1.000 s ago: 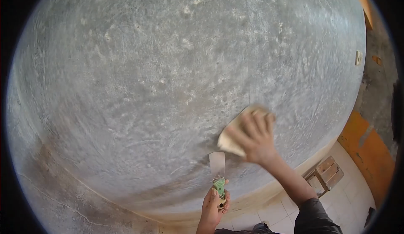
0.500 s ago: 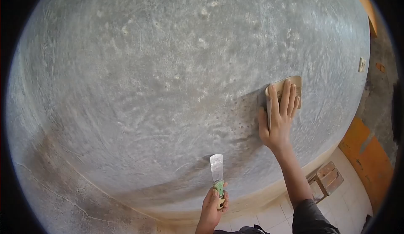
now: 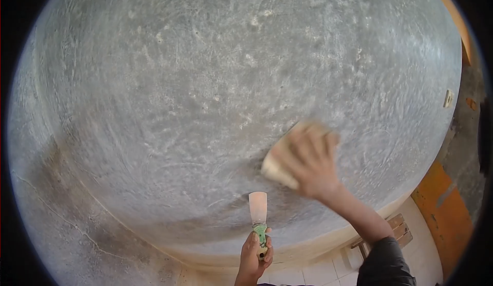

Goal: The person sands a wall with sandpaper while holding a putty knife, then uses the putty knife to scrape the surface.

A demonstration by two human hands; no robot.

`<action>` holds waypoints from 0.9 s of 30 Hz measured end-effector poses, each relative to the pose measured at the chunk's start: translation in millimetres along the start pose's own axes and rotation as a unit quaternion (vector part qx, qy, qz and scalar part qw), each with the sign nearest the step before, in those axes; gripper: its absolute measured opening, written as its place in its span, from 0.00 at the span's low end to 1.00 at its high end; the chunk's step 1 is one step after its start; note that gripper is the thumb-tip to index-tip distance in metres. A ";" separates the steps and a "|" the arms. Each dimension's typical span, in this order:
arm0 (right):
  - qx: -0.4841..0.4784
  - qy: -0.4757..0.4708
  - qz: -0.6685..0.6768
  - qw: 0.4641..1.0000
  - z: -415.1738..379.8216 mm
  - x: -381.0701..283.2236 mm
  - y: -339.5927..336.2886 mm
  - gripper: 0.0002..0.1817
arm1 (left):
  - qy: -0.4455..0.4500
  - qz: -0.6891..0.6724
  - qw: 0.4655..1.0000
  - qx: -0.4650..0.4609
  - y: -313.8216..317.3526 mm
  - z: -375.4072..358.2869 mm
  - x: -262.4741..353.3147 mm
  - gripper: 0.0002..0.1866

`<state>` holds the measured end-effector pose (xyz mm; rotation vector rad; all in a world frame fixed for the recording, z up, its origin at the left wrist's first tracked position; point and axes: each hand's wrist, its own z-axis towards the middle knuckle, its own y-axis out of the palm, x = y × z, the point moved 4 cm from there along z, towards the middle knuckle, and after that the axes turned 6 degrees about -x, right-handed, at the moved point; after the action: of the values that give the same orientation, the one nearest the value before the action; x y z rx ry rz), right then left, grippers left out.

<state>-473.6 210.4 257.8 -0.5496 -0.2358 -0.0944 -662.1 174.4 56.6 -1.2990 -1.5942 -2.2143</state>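
A grey plastered wall [image 3: 179, 75], mottled with pale spots and trowel marks, fills most of the view. Against it my right hand [image 3: 316, 165], smeared by motion, presses a beige folded sheet of sandpaper [image 3: 278, 169] under its fingers. The sheet's left edge sticks out past the hand, and the rest lies hidden beneath it. Low in the middle, my left hand [image 3: 250, 257] is closed round the green handle of a putty knife [image 3: 258, 209]. Its metal blade points up, near the wall; whether it touches cannot be told.
A small wooden stool [image 3: 402, 230] stands on the white tiled floor [image 3: 321, 273] at lower right. Beyond the wall's right edge is an orange painted surface [image 3: 444, 209]. A pale wall switch or socket [image 3: 449, 98] sits near that edge. At left, a stained, cracked wall [image 3: 67, 209] meets this one.
My right hand has swept left and somewhat down across the wall with the sandpaper, its wrist now tilted to the left. The putty knife in my left hand has shifted slightly left.
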 end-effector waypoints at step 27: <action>-0.103 -0.079 0.110 0.986 -79.2 -156.1 58.3 0.33 | 0.045 -0.021 0.998 -0.027 -83.0 -44.8 64.4 0.19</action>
<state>-600.4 222.2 124.4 -0.7861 -0.3202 0.1408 -772.4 197.4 37.9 -1.1710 -1.5537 -2.3203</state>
